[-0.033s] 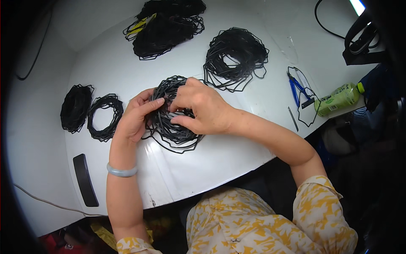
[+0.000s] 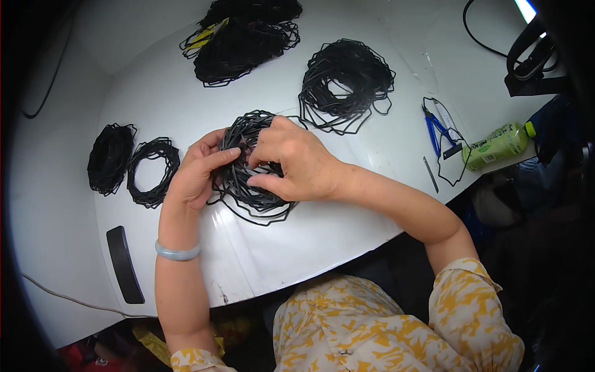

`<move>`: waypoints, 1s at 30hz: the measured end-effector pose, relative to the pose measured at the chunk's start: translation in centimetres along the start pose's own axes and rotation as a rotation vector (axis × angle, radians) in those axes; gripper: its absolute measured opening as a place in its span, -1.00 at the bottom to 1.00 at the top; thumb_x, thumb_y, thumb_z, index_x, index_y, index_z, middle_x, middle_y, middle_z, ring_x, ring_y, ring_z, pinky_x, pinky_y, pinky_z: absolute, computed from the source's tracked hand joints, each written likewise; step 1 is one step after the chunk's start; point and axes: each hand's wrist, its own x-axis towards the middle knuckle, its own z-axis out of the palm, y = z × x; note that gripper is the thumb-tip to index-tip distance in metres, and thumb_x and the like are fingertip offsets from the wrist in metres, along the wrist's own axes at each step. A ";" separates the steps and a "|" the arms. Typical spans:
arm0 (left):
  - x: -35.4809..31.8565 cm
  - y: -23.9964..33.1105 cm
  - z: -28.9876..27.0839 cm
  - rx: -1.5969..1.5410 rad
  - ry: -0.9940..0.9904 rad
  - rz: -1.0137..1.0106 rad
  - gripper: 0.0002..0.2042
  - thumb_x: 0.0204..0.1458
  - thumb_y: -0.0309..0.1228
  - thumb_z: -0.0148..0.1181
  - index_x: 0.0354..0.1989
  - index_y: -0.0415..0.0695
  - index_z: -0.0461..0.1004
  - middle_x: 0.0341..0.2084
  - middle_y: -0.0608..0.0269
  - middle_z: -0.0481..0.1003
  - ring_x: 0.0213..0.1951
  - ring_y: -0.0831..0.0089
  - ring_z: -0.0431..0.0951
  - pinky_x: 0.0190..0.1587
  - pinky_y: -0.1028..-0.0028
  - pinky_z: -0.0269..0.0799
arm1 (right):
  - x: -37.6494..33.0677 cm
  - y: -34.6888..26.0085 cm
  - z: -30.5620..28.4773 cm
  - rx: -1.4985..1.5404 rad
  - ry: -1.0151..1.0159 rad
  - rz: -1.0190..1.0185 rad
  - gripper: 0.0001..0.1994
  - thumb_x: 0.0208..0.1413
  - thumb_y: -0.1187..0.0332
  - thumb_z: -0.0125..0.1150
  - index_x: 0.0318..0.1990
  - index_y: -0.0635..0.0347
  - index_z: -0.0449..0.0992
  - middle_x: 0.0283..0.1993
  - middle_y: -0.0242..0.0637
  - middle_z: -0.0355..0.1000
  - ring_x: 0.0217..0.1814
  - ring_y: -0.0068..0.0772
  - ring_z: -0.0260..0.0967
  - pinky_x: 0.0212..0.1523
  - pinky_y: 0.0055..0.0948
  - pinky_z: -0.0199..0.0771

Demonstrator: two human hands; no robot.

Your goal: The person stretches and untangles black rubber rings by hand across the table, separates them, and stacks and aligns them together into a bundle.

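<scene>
White worktop [image 2: 334, 232] beneath and all around a central bundle [image 2: 230, 180] of thin black loops, the landmark for everything here. Beyond the bundle, a large dark heap [image 2: 242, 56] of similar loops with a bit of yellow showing. Beyond and to the right of it, a thick round coil [image 2: 362, 68] with an open middle. The central bundle itself: directly between both hands, roughly ring-shaped, slightly longer from near to far, a few stray loops trailing on its near side. At its right, over the opening, the right hand [image 2: 297, 158]: fingers curled down into the middle, thumb apart and pointing left. Cannot tell about any loop pinched there. At its left edge, the left hand [image 2: 195, 170]: thumb on top, fingers round the far side, grasping the bundle. Both hands equally near, both touching. To the left of the bundle, two smaller coils [image 2: 110, 159], side by side. Well to the right, a green bottle [image 2: 496, 147], lying on its side. Between bottle and bundle, blue-handled pliers [image 2: 432, 131] and a thin strip [image 2: 429, 173].
</scene>
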 end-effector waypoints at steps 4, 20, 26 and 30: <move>0.1 -0.1 0.4 -0.103 -0.005 0.011 -0.55 0.00 -0.66 0.11 0.12 -0.44 0.24 -0.17 0.02 0.52 -0.17 0.39 0.59 -0.04 0.48 0.52 | -1.0 -0.1 1.6 -0.039 -0.015 0.092 -0.82 -0.20 0.32 0.40 -0.44 0.19 0.59 -0.37 -0.29 0.40 -0.19 -0.20 0.26 -0.16 -0.27 0.33; 0.0 0.1 0.8 -0.108 -0.047 0.023 -0.49 -0.10 -0.73 -0.01 0.13 -0.45 0.22 -0.14 -0.13 0.51 -0.15 0.26 0.58 0.04 0.38 0.49 | -2.1 0.1 2.0 -0.215 0.250 -0.092 -0.96 -0.18 0.49 0.20 -0.58 0.20 0.50 -0.49 -0.34 0.33 -0.30 -0.31 0.24 -0.28 -0.35 0.24; 0.0 0.1 0.6 -0.080 -0.069 0.029 -0.47 -0.13 -0.73 -0.01 0.14 -0.43 0.22 -0.12 -0.15 0.49 -0.15 0.26 0.59 0.04 0.38 0.49 | -2.2 0.1 1.8 -0.216 0.266 -0.099 -0.93 -0.17 0.51 0.18 -0.61 0.19 0.48 -0.50 -0.36 0.30 -0.33 -0.31 0.22 -0.29 -0.36 0.23; -0.4 0.6 1.1 -0.126 -0.072 0.033 -0.45 -0.14 -0.73 0.01 0.15 -0.42 0.21 -0.10 -0.15 0.49 -0.13 0.25 0.59 0.03 0.37 0.50 | -2.0 0.1 1.2 -0.183 0.333 -0.111 -0.89 -0.27 0.54 0.31 -0.49 0.18 0.57 -0.46 -0.40 0.36 -0.36 -0.35 0.25 -0.35 -0.41 0.27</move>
